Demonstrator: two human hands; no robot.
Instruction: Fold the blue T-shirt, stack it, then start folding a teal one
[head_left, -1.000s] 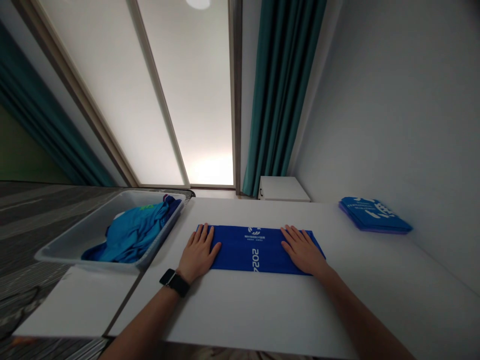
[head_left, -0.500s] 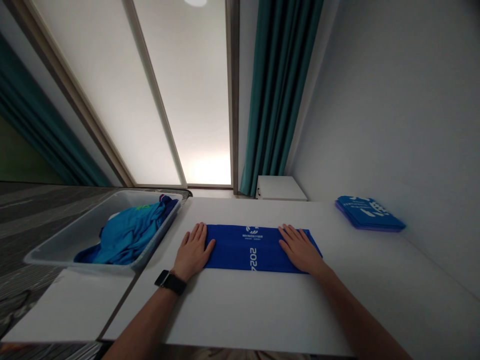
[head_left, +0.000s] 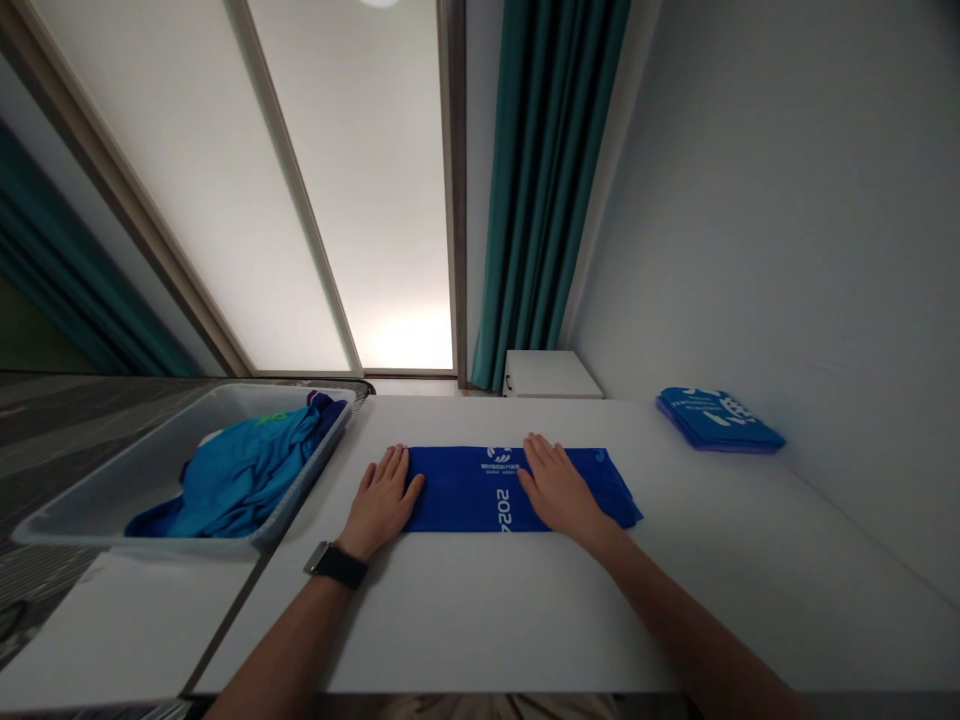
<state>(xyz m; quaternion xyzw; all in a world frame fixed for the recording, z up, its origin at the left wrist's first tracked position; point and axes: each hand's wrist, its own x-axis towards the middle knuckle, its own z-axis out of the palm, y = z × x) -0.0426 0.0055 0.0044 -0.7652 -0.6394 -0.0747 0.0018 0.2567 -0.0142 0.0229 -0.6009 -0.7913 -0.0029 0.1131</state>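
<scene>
Blue cloth point(head_left: 454, 490), a smooth, flat, oblong strip

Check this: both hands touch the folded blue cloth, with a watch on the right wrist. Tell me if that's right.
Not quite: the head view shows the watch on the left wrist, not the right. The left hand and right hand do touch the folded blue cloth.

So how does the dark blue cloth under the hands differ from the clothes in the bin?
The cloth lies flat in a long strip; the clothes are crumpled in a heap.
The cloth is deep blue with white print; the clothes are mostly lighter blue with a green mark.
The cloth has the left hand and right hand on it; the clothes are untouched.
Both are blue.
</scene>
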